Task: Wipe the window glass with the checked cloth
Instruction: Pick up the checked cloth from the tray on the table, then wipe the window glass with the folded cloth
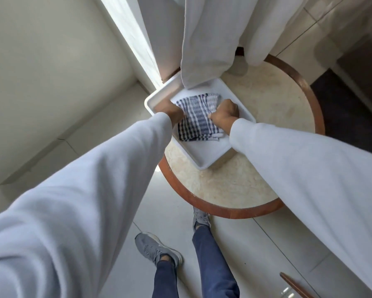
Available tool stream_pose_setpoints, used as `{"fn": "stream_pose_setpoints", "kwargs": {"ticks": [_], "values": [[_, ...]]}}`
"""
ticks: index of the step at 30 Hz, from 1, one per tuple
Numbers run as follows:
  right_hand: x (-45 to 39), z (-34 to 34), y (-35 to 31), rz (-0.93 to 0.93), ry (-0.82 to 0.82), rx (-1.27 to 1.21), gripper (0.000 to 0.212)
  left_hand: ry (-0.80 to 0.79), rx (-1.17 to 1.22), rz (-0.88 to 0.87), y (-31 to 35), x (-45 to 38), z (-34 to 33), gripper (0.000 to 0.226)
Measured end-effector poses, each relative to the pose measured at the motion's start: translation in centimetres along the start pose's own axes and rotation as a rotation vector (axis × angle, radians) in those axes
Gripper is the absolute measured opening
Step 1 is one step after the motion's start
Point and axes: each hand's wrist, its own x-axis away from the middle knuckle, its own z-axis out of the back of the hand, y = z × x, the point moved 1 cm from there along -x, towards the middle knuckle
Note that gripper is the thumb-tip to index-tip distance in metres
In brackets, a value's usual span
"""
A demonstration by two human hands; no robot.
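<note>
A blue-and-white checked cloth (196,117) lies folded in a white tray (204,157) on a round table. My left hand (173,112) is closed on the cloth's left edge, by the tray's left rim. My right hand (224,114) is closed on the cloth's right edge. Both arms wear pale grey sleeves. A bright strip of window (129,35) runs up behind the tray, partly hidden by a white curtain (206,37).
The round table (234,186) has a marbled top and a brown wooden rim. The curtain's hem hangs over the tray's far end. My feet in grey shoes (157,250) stand on the pale tiled floor. A pale wall is at the left, cabinets at the right.
</note>
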Motion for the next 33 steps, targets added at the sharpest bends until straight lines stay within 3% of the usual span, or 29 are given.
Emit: {"fn": "stream_pose_setpoints", "kwargs": {"ticks": [3, 7, 11, 15, 18, 23, 28, 33], "values": [[0.5, 0.8, -0.3, 0.011, -0.066, -0.161, 0.021, 0.013, 0.075, 0.052, -0.1, 0.6, 1.3, 0.034], [2.9, 3.6, -2.7, 0.09, -0.185, -0.551, 0.013, -0.007, 0.215, 0.069, 0.2, 2.0, 7.2, 0.014], [8.5, 9.0, -9.2, 0.191, -0.375, -0.762, 0.014, -0.075, 0.326, 0.009, 1.8, 6.6, 17.1, 0.007], [16.3, 15.8, -17.2, 0.356, -0.477, -0.77, 0.016, -0.054, 0.375, -0.085, 3.5, 13.2, 28.6, 0.01], [23.1, 20.9, -23.6, 0.501, -0.473, -0.762, 0.015, 0.048, 0.404, -0.169, 4.4, 19.4, 37.1, 0.015], [35.5, 29.2, -33.5, 0.722, -0.434, -0.8, 0.032, 0.177, 0.496, -0.374, 4.6, 30.6, 51.1, 0.025], [47.0, 35.5, -41.8, 0.932, -0.463, -0.901, 0.028, 0.306, 0.608, -0.642, 4.3, 41.3, 63.2, 0.011], [54.7, 38.4, -49.5, 1.132, -0.62, -1.015, 0.032, 0.447, 0.738, -0.821, 4.1, 47.8, 71.7, 0.008]]}}
